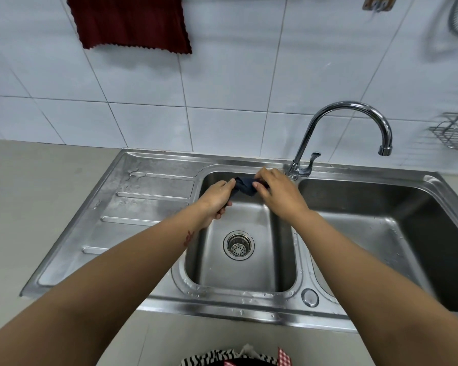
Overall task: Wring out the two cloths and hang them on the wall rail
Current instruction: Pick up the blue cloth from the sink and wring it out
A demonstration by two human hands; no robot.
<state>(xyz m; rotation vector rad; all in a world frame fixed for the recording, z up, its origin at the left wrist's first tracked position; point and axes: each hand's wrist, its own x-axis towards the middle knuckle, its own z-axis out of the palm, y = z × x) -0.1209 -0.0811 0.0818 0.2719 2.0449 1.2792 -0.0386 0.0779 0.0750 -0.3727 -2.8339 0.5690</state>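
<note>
Dark cloth (pixel 245 186) mostly hidden between fists.

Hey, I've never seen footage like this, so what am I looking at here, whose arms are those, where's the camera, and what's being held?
There is no machine here. A camera worn on a person's head looks down at their own two bare arms. The left hand and right hand each grip one end of a dark blue cloth, twisting it over the left basin of a steel double sink, whose drain strainer shows below. The faucet stands behind, with its spout over the right basin. A dark red cloth hangs on the tiled wall, its top out of frame.
</note>
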